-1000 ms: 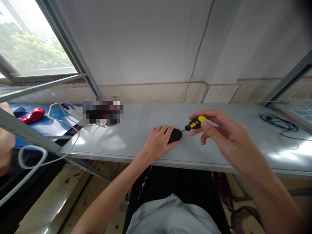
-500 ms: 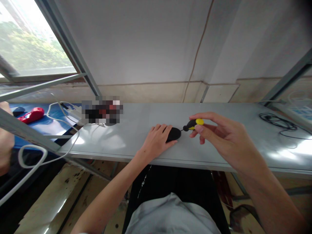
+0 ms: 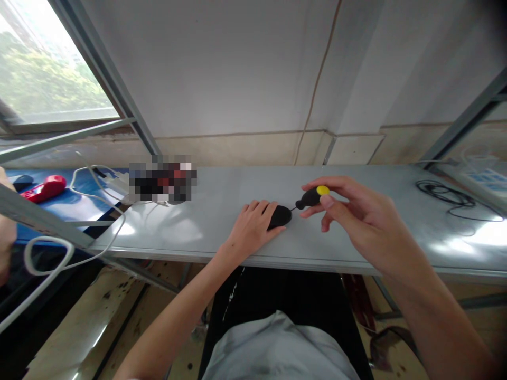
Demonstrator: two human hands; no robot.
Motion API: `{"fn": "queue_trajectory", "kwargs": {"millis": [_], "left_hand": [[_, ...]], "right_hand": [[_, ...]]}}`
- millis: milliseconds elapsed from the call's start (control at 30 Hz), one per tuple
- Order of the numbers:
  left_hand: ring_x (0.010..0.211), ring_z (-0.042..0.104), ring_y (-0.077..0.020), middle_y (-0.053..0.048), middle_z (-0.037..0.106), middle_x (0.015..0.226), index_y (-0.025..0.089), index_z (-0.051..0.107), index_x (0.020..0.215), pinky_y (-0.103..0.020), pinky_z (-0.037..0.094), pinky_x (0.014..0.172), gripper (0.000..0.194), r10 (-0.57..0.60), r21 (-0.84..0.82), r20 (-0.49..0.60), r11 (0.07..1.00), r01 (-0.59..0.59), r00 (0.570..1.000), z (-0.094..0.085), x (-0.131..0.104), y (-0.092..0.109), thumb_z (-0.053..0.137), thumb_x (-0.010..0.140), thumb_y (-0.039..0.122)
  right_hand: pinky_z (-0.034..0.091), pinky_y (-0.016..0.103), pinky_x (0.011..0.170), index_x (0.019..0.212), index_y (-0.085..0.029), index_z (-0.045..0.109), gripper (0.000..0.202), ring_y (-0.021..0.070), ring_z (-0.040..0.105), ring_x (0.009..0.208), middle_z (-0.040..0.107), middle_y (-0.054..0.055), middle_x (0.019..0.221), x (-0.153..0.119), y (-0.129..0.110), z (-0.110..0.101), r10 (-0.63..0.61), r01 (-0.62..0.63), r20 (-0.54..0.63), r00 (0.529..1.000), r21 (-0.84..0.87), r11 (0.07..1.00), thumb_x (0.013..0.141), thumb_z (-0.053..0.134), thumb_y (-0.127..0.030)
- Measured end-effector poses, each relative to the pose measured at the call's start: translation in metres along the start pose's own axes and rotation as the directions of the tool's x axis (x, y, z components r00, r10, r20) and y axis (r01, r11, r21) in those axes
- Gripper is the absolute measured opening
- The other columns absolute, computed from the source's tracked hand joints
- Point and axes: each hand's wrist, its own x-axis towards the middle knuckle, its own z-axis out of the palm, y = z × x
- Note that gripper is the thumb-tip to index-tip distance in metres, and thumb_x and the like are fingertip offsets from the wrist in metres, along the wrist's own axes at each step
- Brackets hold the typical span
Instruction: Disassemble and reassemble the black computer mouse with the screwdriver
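A black computer mouse (image 3: 280, 217) rests on the grey tabletop, with my left hand (image 3: 255, 224) closed around its left part. In my right hand (image 3: 348, 206) is a short screwdriver (image 3: 309, 197) with a black handle and a yellow end, gripped between thumb and fingers. Its thin shaft points left and down, and the tip meets the right end of the mouse. Whether the tip sits in a screw is too small to make out. My left fingers cover part of the mouse.
A coiled black cable (image 3: 447, 194) lies on the right of the table (image 3: 222, 184). At the left are a pixelated patch, a white cable (image 3: 75, 258) and a red object (image 3: 47, 187) on a blue surface. Another person's arm (image 3: 6, 227) shows at the left edge. Metal posts flank the table.
The whole view has shifted slightly. The screwdriver handle has turned in my right fingers, showing less yellow along its side. My left hand still holds the mouse.
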Motion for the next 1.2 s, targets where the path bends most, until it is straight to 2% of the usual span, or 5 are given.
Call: {"fn": "queue_trajectory", "kwargs": {"millis": [233, 533, 733, 967, 1200], "left_hand": [[0.119, 0.063, -0.0331, -0.011, 0.068, 0.13, 0.019, 0.054, 0.141, -0.046, 0.052, 0.1, 0.052, 0.001, 0.016, 0.001, 1.0, -0.001, 1.0, 0.0007, 0.0005, 0.001, 0.068, 0.103, 0.052], [0.118, 0.063, -0.0331, -0.012, 0.068, 0.129, 0.02, 0.053, 0.143, -0.047, 0.052, 0.099, 0.053, -0.003, 0.021, 0.008, 1.0, 0.003, 1.0, 0.0003, 0.0005, 0.0019, 0.068, 0.103, 0.051], [0.118, 0.063, -0.0334, -0.012, 0.069, 0.129, 0.019, 0.053, 0.143, -0.047, 0.052, 0.1, 0.053, -0.006, 0.021, 0.015, 1.0, 0.006, 1.0, -0.0017, 0.0007, 0.0029, 0.068, 0.103, 0.051], [0.12, 0.063, -0.0332, -0.011, 0.068, 0.13, 0.021, 0.054, 0.141, -0.047, 0.052, 0.102, 0.05, -0.005, -0.005, 0.013, 1.0, 0.005, 1.0, -0.0012, 0.0005, 0.0019, 0.069, 0.103, 0.05], [0.119, 0.063, -0.0334, -0.011, 0.069, 0.129, 0.021, 0.054, 0.142, -0.047, 0.052, 0.1, 0.051, -0.006, 0.011, 0.012, 1.0, 0.006, 1.0, 0.0009, 0.0006, 0.0014, 0.068, 0.103, 0.05]], "right_hand": [[0.06, 0.028, 0.06, 0.127, -0.027, 0.074, 0.031, 0.0211, 0.079, 0.088, 0.075, 0.008, 0.123, -0.0002, 0.0004, 0.0, -0.003, 0.002, -0.007, 1.0, -0.037, 0.999, 0.106, 0.064, -0.049], [0.063, 0.031, 0.057, 0.118, -0.028, 0.072, 0.031, 0.0215, 0.078, 0.08, 0.078, 0.008, 0.122, 0.0015, 0.0029, 0.0034, 0.046, -0.044, -0.032, 0.998, 0.063, 0.997, 0.094, 0.08, -0.047], [0.061, 0.029, 0.057, 0.115, -0.028, 0.072, 0.028, 0.0216, 0.079, 0.083, 0.078, 0.007, 0.123, 0.001, 0.0047, 0.0023, 0.05, -0.049, -0.008, 0.999, 0.065, 0.997, 0.095, 0.08, -0.046], [0.061, 0.028, 0.058, 0.118, -0.029, 0.077, 0.028, 0.0224, 0.08, 0.085, 0.08, 0.006, 0.113, 0.0019, 0.0023, 0.001, 0.063, -0.063, 0.001, 0.998, 0.036, 0.997, 0.096, 0.079, -0.046], [0.061, 0.03, 0.057, 0.122, -0.032, 0.077, 0.027, 0.024, 0.082, 0.088, 0.077, 0.006, 0.121, 0.0007, 0.0005, 0.0005, 0.032, -0.032, 0.012, 0.999, 0.026, 0.999, 0.1, 0.074, -0.047]]}}
